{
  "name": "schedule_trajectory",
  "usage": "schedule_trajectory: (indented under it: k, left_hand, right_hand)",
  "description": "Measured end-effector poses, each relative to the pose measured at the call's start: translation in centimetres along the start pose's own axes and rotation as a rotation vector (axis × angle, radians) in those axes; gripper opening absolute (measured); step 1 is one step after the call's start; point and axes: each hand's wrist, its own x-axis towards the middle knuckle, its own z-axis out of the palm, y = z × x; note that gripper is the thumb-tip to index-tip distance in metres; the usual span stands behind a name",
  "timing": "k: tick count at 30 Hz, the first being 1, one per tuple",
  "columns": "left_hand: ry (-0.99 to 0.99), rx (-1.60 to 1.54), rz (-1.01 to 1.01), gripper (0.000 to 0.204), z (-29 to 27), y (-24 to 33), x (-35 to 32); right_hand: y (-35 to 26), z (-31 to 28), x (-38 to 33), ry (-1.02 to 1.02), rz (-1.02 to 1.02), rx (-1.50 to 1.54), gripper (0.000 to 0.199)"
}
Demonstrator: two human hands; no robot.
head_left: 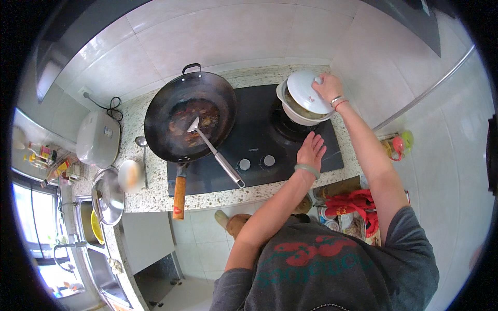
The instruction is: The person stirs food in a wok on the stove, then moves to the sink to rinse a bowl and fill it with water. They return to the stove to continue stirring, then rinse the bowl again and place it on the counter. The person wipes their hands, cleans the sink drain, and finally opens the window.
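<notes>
Overhead, the speckled stone counter (155,197) bends with the lens and is cut off at left by the sink (104,269). The black glass hob (259,129) sits in it, part hidden by cookware. The dark round wok (189,115) covers the left burner; its contents are brownish and hard to make out. A steel spatula (215,151) rests in it, handle pointing toward the knobs. The wok's wooden handle (179,197) overhangs the counter edge. At left stand a white rice cooker (98,139), a steel lid (109,197), a small bowl (129,175) and a ladle (141,155).

On the right burner is a white pot (293,111), its contents mostly hidden beneath the tilted white lid (306,92). The right hand (328,87) reaches out on a straight arm, its grip closed on the lid's far edge, with the knob hidden; bracelets circle the wrist. The left hand (311,151) lies flat, fingers spread and released, on the hob just in front of the pot, a pale green bangle on its wrist. Red items (353,203) by the person's right side are unclear.
</notes>
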Motion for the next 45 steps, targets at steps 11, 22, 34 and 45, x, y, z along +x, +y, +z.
schedule_trajectory:
  k: [11, 22, 34, 45]
  left_hand:
    - [0.125, -0.006, -0.020, 0.045, -2.0, 0.0, -0.7]
    - [0.165, 0.007, -0.030, 0.041, -3.5, -0.7, -1.2]
    - [0.149, -0.005, -0.052, 0.039, -4.2, -0.7, -2.0]
    - [0.169, 0.153, -0.255, 0.047, -3.6, -2.2, -4.7]
  right_hand:
    - [-0.4, 2.6, -1.6, -0.045, -0.027, -0.011, 0.038]
    - [-0.2, 2.7, -1.8, -0.024, -0.001, 0.003, 0.036]
    - [-0.7, -0.3, -2.4, -0.001, -0.018, 0.028, 0.038]
    - [0.3, -7.3, -13.1, 0.316, 0.174, 0.087, 0.033]
